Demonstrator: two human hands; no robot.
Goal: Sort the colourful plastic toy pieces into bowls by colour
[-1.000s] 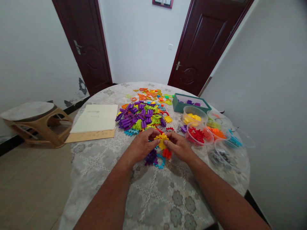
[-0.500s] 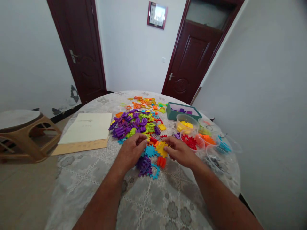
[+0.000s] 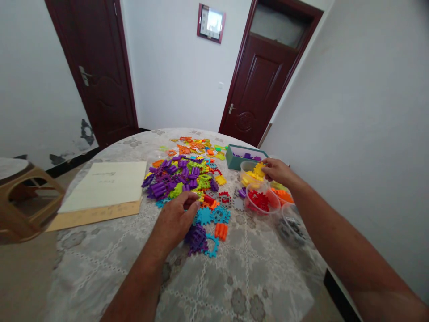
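Note:
My right hand (image 3: 279, 171) pinches a yellow gear-edged plastic building piece (image 3: 259, 170) over a clear round tub (image 3: 243, 166), where other yellow pieces (image 3: 250, 180) lie. My left hand (image 3: 179, 213) is curled at the near edge of the mixed pile, thumb and forefinger close together beside a small yellow piece (image 3: 201, 197). Whether that hand grips anything is hidden. Just right of its fingers lie blue gear-edged pieces (image 3: 205, 216) and a red-orange piece (image 3: 210, 201). A purple latticed block (image 3: 196, 238), a blue ring (image 3: 212, 246) and an orange ribbed piece (image 3: 221, 231) are closer to me.
Purple and green pieces (image 3: 167, 179) heap mid-table, with orange ones (image 3: 192, 146) behind. On the right stand a green box (image 3: 232, 160) and tubs of red (image 3: 258, 201), orange (image 3: 282, 195) and grey pieces (image 3: 294, 227). Paper sheets (image 3: 107, 183) lie left; a stool (image 3: 27, 197) stands beyond.
My right hand has carried the yellow piece from the near pile, right and away from me, to above the tub of yellow pieces. My left hand has stayed by the pile.

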